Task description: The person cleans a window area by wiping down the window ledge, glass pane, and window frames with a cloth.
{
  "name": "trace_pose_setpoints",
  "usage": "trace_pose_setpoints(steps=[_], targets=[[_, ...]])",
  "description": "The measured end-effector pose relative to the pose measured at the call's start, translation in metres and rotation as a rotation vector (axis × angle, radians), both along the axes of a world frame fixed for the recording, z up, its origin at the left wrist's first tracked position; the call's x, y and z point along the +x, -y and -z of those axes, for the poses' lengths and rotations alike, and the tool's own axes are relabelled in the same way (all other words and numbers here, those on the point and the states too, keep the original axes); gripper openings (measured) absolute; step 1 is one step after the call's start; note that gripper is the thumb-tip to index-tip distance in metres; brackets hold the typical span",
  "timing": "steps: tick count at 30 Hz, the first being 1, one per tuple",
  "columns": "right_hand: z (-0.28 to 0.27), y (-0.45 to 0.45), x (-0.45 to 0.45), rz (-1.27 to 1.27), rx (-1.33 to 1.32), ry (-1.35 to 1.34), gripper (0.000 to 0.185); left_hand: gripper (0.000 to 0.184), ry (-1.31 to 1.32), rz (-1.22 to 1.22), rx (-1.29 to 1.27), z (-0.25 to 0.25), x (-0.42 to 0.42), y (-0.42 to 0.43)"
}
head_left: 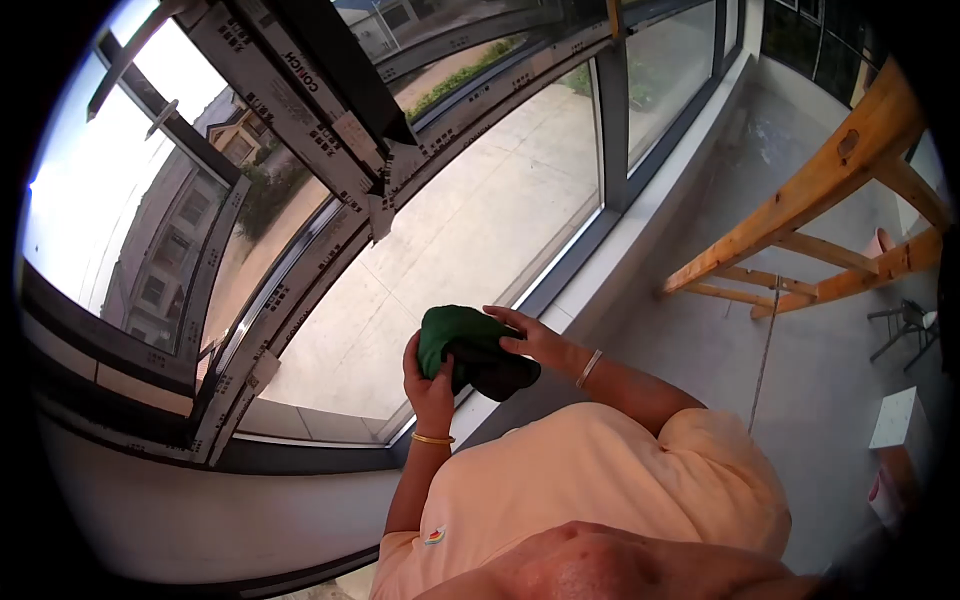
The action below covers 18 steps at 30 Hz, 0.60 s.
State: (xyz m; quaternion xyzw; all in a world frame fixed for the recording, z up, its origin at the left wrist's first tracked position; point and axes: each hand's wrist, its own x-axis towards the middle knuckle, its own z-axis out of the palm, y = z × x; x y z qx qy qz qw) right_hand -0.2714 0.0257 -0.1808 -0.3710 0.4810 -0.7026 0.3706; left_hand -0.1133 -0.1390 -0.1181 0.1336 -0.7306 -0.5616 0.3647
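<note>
A bunched green cloth (452, 330) with a dark, nearly black part (503, 375) is held up in front of my chest, close to the window. Whether it is one piece or two cloths together, I cannot tell. My left hand (430, 390) grips its left side, thumb in front and fingers partly hidden behind. On the opposite side, my right hand (535, 340) holds the upper right edge between thumb and fingers. A gold bracelet (433, 438) circles my left wrist and a silver one (590, 368) my right.
Tall window panes with dark frames (612, 130) run along the left and front, some frames covered in printed protective film (300, 100). A white sill (690, 130) lies below. To the right stand a wooden ladder (790, 225), a small dark stool (905, 328) and a white box (897, 420).
</note>
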Motion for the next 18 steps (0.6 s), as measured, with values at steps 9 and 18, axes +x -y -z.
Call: trace_pose_setpoints(steps=[9,18], targets=[[0.09,-0.019,-0.062,0.107,0.07,0.353,0.109,0.059,0.634,0.341,-0.017,0.126,-0.096,-0.051],[0.321,-0.084,-0.264,0.623,0.821,0.398,0.079,0.054,1.218,0.528,0.179,0.255,-0.167,-0.061]])
